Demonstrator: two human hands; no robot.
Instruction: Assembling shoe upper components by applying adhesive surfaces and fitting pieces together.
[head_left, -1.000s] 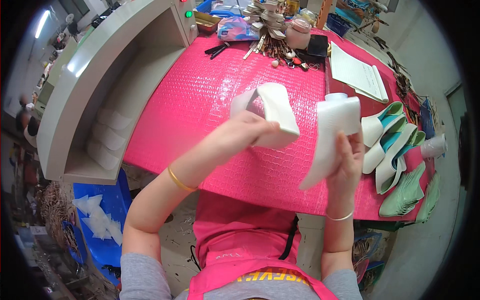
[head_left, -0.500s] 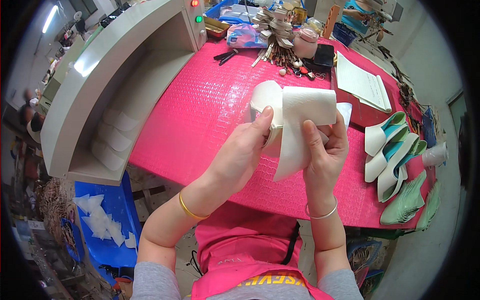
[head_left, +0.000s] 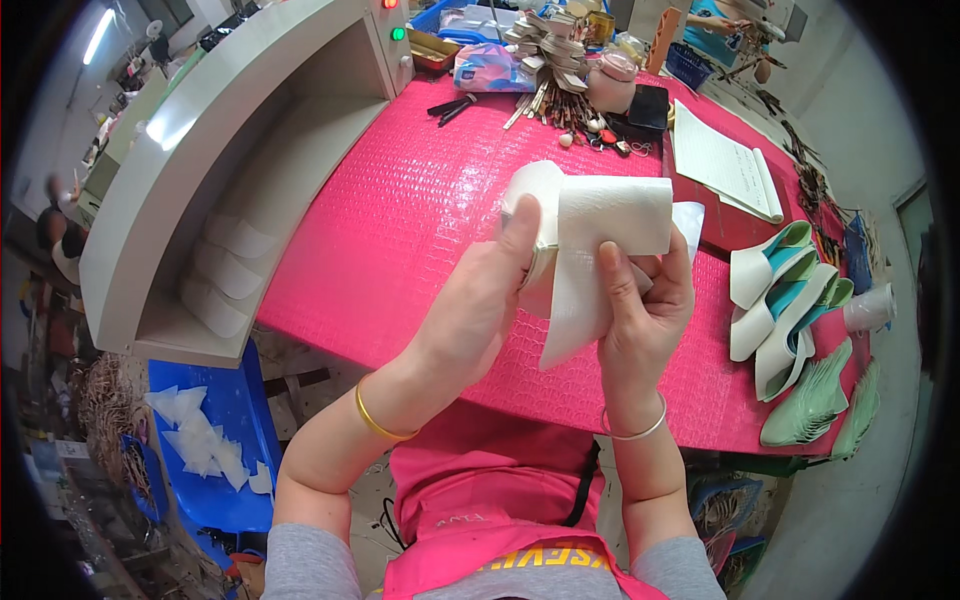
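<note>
Above the pink-covered table (head_left: 350,240), both hands hold a white, leather-like shoe upper (head_left: 615,215) with folded flaps. My left hand (head_left: 475,290) grips its rounded left part, thumb on top and fingers hidden beneath. On the other side, my right hand (head_left: 645,310) pinches a flap between thumb and fingers, and a pointed end hangs down between the hands. A paler edge shows behind the right fingers. To the right lie white uppers with green and teal linings (head_left: 775,310), nearest my right hand, with stacked pale green pieces (head_left: 808,400) below them.
On the left stands a grey arched machine (head_left: 230,120) with several white curved pieces (head_left: 222,268) in its opening. A blue tray (head_left: 225,400) with translucent scraps sits below. At the back are a tissue pack (head_left: 490,68), a jar (head_left: 612,85) and a notepad (head_left: 725,160). A person (head_left: 722,25) is beyond.
My left thumb has shifted up and slightly left along the upper. My right hand has moved slightly left and down, and the hanging end is a little lower.
</note>
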